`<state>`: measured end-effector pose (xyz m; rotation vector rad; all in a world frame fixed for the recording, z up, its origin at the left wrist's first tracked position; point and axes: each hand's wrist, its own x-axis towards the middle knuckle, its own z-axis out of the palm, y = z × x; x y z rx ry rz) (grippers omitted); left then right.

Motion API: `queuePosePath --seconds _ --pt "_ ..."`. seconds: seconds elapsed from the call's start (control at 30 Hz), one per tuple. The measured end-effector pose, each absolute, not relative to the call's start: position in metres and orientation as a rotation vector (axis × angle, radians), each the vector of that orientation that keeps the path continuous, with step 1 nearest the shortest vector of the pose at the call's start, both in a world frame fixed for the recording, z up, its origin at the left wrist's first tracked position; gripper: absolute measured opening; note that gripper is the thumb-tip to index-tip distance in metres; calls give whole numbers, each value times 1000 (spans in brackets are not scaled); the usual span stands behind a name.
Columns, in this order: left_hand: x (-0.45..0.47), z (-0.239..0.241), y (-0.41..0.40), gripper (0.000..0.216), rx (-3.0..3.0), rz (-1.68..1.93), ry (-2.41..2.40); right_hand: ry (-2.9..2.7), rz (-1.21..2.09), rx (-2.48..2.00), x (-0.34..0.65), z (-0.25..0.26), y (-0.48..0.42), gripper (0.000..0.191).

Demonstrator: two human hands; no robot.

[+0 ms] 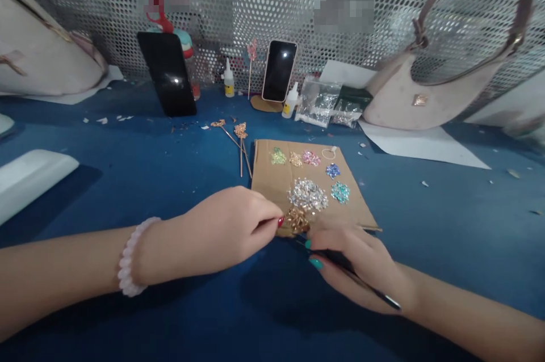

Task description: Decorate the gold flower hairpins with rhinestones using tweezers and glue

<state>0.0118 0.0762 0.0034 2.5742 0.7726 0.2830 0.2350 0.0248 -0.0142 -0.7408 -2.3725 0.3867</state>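
My left hand (230,231) pinches a small gold ornament (297,219) at the near edge of a brown cardboard sheet (272,177). My right hand (361,268) is closed round a thin dark pick tool (366,285), its tip pointing toward the ornament. On the cardboard lie small heaps of rhinestones: a large silver heap (307,194), plus teal (340,192), blue (332,170), pink (311,158), gold (295,159) and green (278,156) ones. A pale bead bracelet (128,262) circles my left wrist.
Two gold hairpin sticks (240,143) lie left of the cardboard on the blue table. Behind stand a dark tablet (167,74), a phone (279,70), two glue bottles (229,79), bead bags (319,102) and a pale handbag (409,98) on white paper. A white object (29,177) sits far left.
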Motion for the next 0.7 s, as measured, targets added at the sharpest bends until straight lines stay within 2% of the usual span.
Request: queuePosePath --seconds 0.07,0.2,0.37,0.53,0.7 --pt "9 -2 74 23 2579 218 768 -2299 537 -889 236 -16 22 13" --pt "9 -6 60 13 2678 4 675 -2272 681 -820 236 -10 16 16" --pt "11 -3 53 11 2829 -95 504 -2272 953 -759 235 -12 20 5" --pt "12 -4 54 19 2780 -289 444 -2247 959 -761 238 -23 17 7" --pt "15 -1 54 21 2781 -336 493 -2316 936 -779 239 -21 19 7"
